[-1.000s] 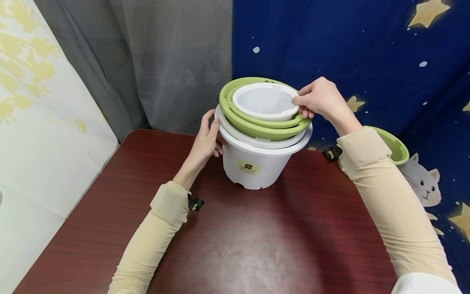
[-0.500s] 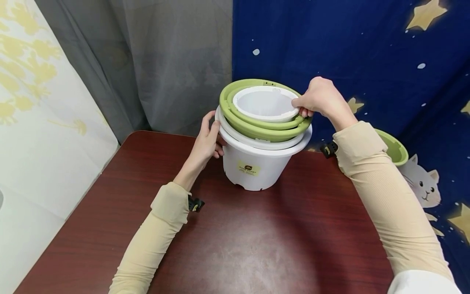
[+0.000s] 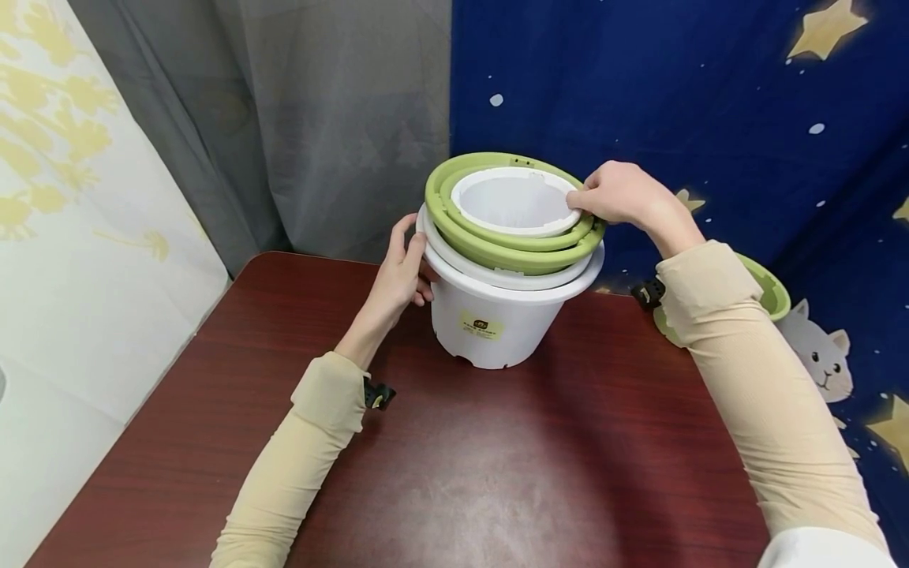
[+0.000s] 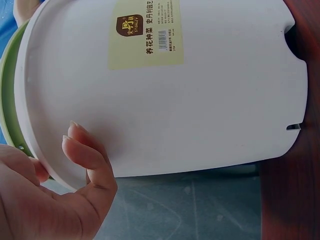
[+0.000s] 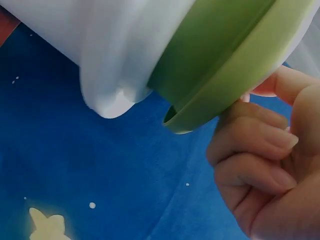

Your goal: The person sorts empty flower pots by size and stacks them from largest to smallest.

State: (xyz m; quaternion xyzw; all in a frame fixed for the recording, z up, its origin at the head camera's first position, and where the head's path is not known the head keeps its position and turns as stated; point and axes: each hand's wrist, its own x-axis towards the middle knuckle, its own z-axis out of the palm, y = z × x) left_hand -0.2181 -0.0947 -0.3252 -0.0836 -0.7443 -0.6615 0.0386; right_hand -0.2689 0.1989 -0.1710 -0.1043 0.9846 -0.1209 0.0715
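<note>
A large white flowerpot (image 3: 529, 327) with a yellow label (image 4: 146, 35) stands on the table at the back. Nested in it are another white-rimmed pot (image 3: 507, 278), green pots (image 3: 490, 252) and, innermost, a small white pot (image 3: 511, 203). The green ones sit tilted, their right side lower. My left hand (image 3: 393, 285) grips the left rim of the large pot, thumb on top and fingers beneath. At the right, my right hand (image 3: 632, 199) pinches the small white pot's rim between thumb and forefinger; its other fingers curl beside the green rim (image 5: 225, 95).
The dark red wooden table (image 3: 483, 473) extends in front of the stack. Another green pot (image 3: 774, 288) stands at the right, partly hidden by my right sleeve. A grey curtain (image 3: 341, 118) and a blue star-patterned curtain (image 3: 639, 71) hang close behind.
My right hand has dropped slightly and its wrist has shifted a little to the right, still at the small white pot's rim. The stack and my left hand have barely moved.
</note>
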